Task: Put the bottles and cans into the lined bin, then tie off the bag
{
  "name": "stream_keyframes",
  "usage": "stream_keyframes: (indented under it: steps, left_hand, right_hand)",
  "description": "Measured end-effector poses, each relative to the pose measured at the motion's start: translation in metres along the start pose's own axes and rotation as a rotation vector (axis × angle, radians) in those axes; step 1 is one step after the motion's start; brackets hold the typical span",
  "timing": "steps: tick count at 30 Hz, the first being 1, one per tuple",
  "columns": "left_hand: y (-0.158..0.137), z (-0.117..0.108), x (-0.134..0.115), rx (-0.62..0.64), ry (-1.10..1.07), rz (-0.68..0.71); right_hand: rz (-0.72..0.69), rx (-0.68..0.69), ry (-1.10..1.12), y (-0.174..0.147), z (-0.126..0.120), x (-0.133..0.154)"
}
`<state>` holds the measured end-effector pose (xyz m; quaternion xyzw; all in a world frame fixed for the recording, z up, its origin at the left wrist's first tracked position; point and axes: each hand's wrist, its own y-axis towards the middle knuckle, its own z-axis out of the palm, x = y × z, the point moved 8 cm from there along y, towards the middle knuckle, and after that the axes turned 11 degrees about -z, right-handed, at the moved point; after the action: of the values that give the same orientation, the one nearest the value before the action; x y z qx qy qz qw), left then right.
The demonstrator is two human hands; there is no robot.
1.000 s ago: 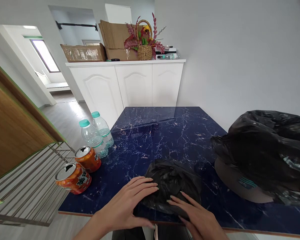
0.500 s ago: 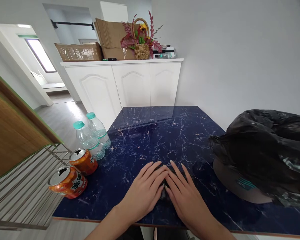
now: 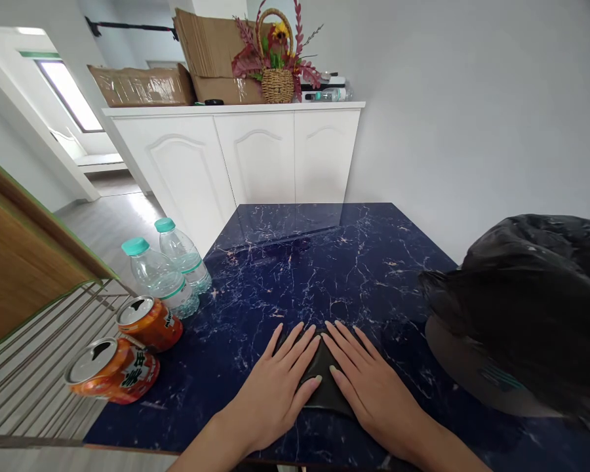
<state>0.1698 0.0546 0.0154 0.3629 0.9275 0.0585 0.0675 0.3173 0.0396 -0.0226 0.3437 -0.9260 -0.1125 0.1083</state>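
My left hand (image 3: 281, 387) lies palm down with its fingers spread near the front of the dark blue marbled table (image 3: 305, 275). Beside it, my right hand (image 3: 368, 387) rests flat too, its fingers pointing away from me. Under both hands is a flat, black, slightly shiny piece (image 3: 327, 387), which looks like thin plastic; most of it is covered, and I cannot tell exactly what it is. Neither hand grips anything.
Two orange drink cans (image 3: 122, 370) and two clear bottles with teal caps (image 3: 157, 278) stand along the left edge. At right, a crumpled black plastic bag (image 3: 531, 295) covers part of a grey cap (image 3: 462, 367). A white cabinet (image 3: 255, 157) stands beyond.
My fingers have spread and my hands have drawn slightly apart, showing more of the black piece between them. The view has shifted a little.
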Motion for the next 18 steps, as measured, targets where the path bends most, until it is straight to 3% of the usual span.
stream_keyframes:
  steps: [6,10,13,16,18]
  left_hand:
    - [0.003,0.005,-0.001,0.0,0.034,0.001]
    - [-0.003,-0.009,-0.006,-0.07,0.025,0.023]
    - [-0.02,-0.028,-0.018,-0.107,-0.068,0.12]
    - [-0.039,-0.039,-0.034,-0.057,-0.111,0.231]
    - [-0.043,-0.038,-0.04,-0.008,-0.059,0.231]
  right_hand:
    - [0.012,-0.008,0.048,0.002,0.002,-0.001]
    - [0.035,0.013,0.192,-0.003,-0.004,-0.004]
    - [0.122,-0.004,0.339,-0.025,-0.013,-0.012]
    - [0.269,-0.049,0.42,-0.06,-0.02,-0.025]
    - [0.336,-0.051,0.441,-0.08,-0.021,-0.031]
